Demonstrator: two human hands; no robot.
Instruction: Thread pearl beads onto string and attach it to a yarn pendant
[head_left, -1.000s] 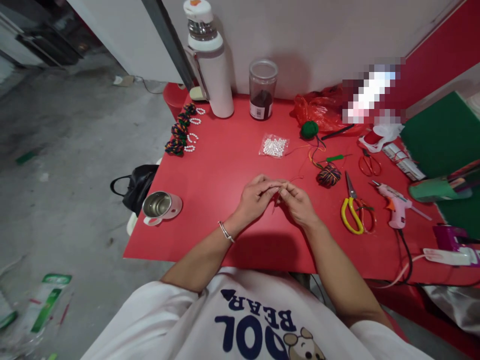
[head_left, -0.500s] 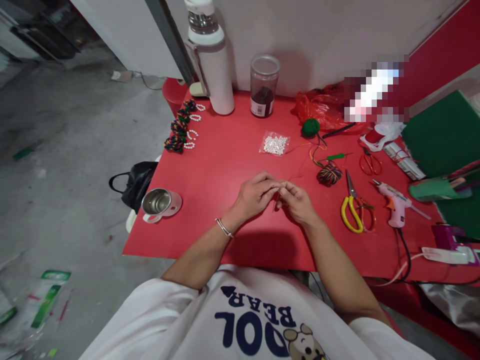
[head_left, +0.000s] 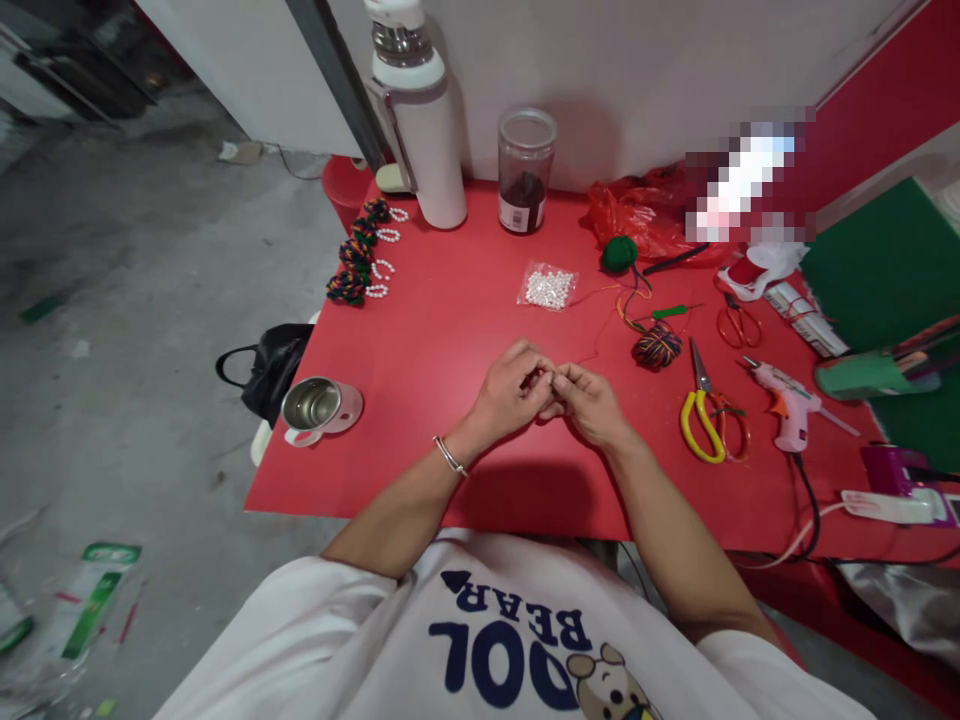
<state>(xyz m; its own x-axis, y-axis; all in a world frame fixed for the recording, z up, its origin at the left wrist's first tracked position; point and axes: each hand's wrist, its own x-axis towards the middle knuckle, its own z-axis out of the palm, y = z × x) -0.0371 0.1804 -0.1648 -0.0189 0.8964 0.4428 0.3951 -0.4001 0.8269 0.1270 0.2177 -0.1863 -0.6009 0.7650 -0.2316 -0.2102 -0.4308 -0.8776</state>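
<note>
Above the middle of the red table, my left hand and my right hand meet at the fingertips, both pinched closed. A thin thread runs out from between them, curling toward the back right. What exactly sits between the fingertips is too small to make out. Beyond my hands lies a clear packet of white beads. To the right of it are a multicoloured yarn ball, a green yarn ball and a green-handled hook.
Yellow-handled scissors, red-handled snips and a pink glue gun lie on the right. A metal cup stands near the left edge. Behind it are several yarn pieces with bead loops, a white flask and a jar.
My left fingers have curled in more, and my fingertips have shifted slightly downward together. The thread end that hung below my hands no longer shows. The view has shifted very slightly.
</note>
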